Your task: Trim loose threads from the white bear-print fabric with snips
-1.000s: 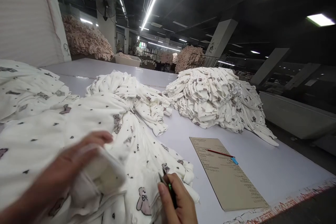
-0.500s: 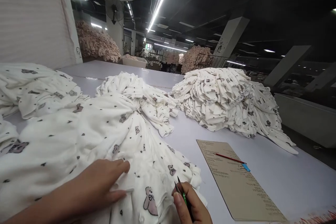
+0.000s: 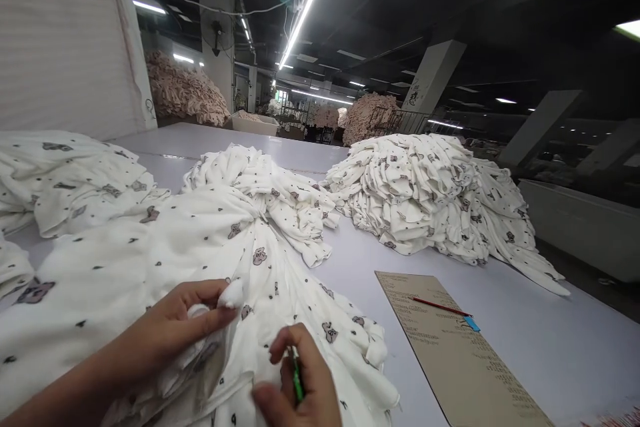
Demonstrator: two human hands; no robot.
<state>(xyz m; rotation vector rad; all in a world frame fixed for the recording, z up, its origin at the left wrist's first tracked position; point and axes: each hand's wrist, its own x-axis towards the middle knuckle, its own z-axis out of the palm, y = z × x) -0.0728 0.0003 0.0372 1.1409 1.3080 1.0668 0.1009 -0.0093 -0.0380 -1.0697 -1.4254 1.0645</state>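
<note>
White fabric with a bear print (image 3: 190,233) lies bunched across the near left of the table, gathered to a pinch near its middle. A raised edge of it is between the thumb and fingers of my left hand (image 3: 175,320), which is closed on it. My right hand (image 3: 303,380) is just to the right, over the same fabric, with thumb and forefinger apart. Green-handled thread snips (image 3: 296,377) lie in its palm under curled fingers; their blades are mostly hidden by the hand.
A tall pile of the same printed fabric (image 3: 415,193) stands at the right. Before it lies a brown board with writing (image 3: 430,340), bearing a red pencil (image 3: 443,307) and a blue tag (image 3: 471,324). More printed fabric (image 3: 75,173) lies far left. Pink piles (image 3: 185,90) stand behind.
My left hand has gone from resting on the fabric to pinching and lifting its edge. My right hand has moved left, the snips turning back into the palm.
</note>
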